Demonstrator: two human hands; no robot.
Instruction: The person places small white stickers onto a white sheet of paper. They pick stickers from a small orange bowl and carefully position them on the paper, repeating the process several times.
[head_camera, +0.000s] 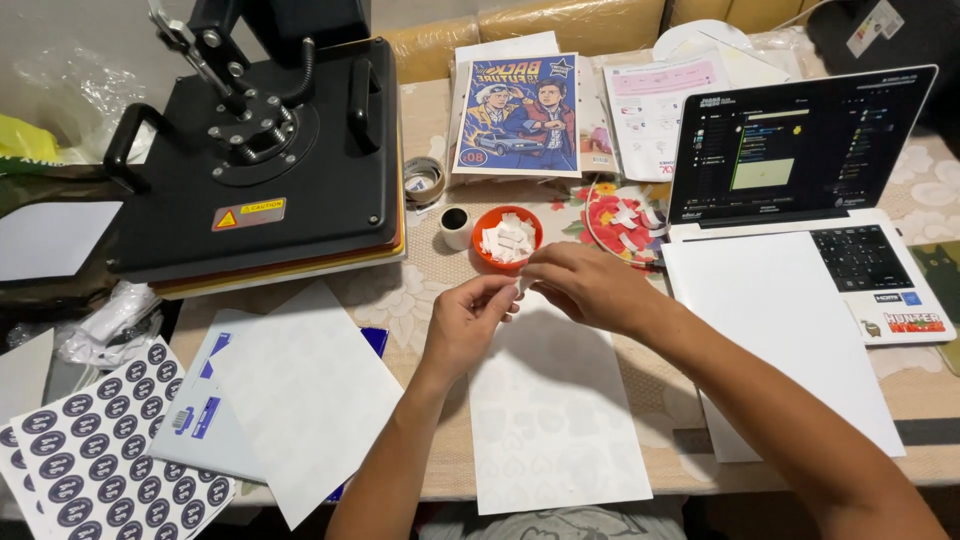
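Nearest the person, a pale, glossy rectangular sheet (555, 415) with faint printed shapes lay flat, its near edge hanging just past the table edge. To its left a plain white paper sheet (310, 395) lay skewed over a light blue-printed card (200, 420), and further left sat a sheet of round dark stickers (95, 450) in rows. On the right a large white matte sheet (780, 330) covered part of the open white laptop (880, 270), reaching down to the table's near edge.

Above the glossy sheet the two hands met. The left hand (465, 325) had its fingertips drawn together, and the right hand (590, 285) curled inward toward it; between them they pinched a small white scrap of tape or paper (522, 284), held just above the table. Whether it was tape or paper could not be told.

Just beyond the fingers stood a small round orange bowl (507, 236) filled with white cut pieces, with a small white cup (455, 226) touching or just beside it on the left. A red floral round plate (620, 225) lay to the bowl's right, beside the laptop.

Far left, a heavy black metal heat press (270, 160) with a flat square plate filled the corner. A roll of clear tape (425, 180) sat by its edge, and a colourful illustrated poster print (518, 115) stood behind. Bare lace-patterned tablecloth (400, 290) remained only in narrow strips around the hands.
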